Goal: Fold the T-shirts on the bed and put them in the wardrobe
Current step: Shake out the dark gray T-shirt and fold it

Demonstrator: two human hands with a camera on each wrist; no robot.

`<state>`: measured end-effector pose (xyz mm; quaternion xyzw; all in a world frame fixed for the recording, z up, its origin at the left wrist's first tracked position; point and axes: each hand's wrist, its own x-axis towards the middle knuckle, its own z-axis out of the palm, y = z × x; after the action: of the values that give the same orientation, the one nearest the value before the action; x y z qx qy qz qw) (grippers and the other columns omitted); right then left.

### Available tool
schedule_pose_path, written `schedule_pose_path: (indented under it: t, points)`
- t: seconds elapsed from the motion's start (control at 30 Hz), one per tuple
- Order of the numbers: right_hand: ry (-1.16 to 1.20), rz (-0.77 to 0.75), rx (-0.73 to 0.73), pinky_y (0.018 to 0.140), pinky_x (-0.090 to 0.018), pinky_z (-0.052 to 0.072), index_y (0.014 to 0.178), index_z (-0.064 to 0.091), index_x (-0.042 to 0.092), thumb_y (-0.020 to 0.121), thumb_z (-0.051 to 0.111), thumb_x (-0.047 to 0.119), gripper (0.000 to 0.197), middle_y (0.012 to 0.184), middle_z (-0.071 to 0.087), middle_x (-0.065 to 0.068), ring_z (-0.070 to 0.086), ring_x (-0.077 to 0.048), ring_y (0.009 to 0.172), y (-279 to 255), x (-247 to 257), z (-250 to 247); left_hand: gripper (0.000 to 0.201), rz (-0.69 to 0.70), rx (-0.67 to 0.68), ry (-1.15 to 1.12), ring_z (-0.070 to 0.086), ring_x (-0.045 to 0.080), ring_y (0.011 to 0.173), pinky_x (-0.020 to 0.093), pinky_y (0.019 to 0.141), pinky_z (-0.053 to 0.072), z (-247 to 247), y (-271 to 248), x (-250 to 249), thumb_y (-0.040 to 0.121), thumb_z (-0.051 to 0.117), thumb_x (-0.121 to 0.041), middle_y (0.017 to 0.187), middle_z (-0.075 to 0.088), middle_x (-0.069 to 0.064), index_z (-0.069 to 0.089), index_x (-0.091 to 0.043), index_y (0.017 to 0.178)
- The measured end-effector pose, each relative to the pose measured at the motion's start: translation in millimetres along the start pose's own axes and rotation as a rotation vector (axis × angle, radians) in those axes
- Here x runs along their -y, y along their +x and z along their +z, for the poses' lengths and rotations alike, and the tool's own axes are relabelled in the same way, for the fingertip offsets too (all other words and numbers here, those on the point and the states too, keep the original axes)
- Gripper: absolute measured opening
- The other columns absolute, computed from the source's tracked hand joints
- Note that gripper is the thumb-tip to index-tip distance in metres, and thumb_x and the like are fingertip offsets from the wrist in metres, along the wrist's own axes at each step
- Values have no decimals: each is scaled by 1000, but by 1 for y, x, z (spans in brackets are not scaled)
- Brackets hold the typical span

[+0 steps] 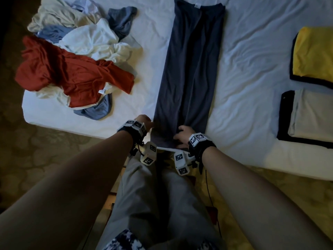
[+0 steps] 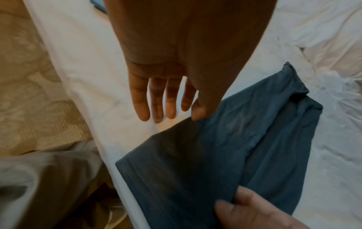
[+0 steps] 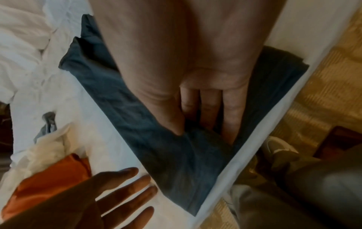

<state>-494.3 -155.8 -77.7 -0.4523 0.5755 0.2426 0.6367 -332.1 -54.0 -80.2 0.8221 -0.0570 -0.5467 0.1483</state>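
A dark blue T-shirt [image 1: 189, 69] lies on the white bed [image 1: 252, 69], folded lengthwise into a long narrow strip with its collar at the far end. Its hem lies at the near bed edge. My left hand [image 1: 144, 121] hovers at the strip's near left corner with straight, spread fingers [image 2: 145, 105] over the sheet, and the thumb tip touches the shirt's edge [image 2: 235, 147]. My right hand [image 1: 182, 136] rests on the hem [image 3: 176, 155], its thumb [image 3: 172, 117] and fingers pinching a fold of the fabric.
A heap of unfolded shirts covers the bed's left side, a red one [image 1: 72, 73] over white [image 1: 93, 38] and blue ones. Folded stacks lie at the right, yellow [image 1: 313, 51] and beige [image 1: 311, 114] on top. My grey-trousered legs [image 1: 153, 195] stand against the bed edge.
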Motion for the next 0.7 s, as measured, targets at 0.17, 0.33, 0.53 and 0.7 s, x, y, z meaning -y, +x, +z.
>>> schedule_pose_path:
  t: [0.17,0.33,0.53,0.7]
  points:
    - [-205,-110,-182,78,-43,60,95,67,18,85,61,16,12,100,71,-12,69,-31,92,-2,-8,-8,23,-65,70,53,68,29,95,42,88,54,12,7,6,86,68,-14,101,70,13,67,-1,105]
    - [-257,-55,-474,91,-32,47,114,63,13,85,60,24,31,120,64,-9,60,-33,110,-12,-15,-54,20,-133,88,107,65,29,92,39,81,55,18,4,14,77,80,-25,84,66,8,69,-11,87]
    - [-70,133,-331,57,-31,49,94,66,3,75,69,38,39,80,66,-9,63,-26,71,-13,-54,-72,33,-220,9,-439,61,30,83,35,69,48,39,-1,37,82,71,-29,91,65,16,68,-2,100]
    - [97,132,-220,63,-29,47,104,68,12,81,71,43,38,96,68,-8,65,-28,89,-11,-72,-53,37,-201,116,-492,63,26,80,37,76,53,63,-7,52,81,76,-30,94,66,12,64,-5,106]
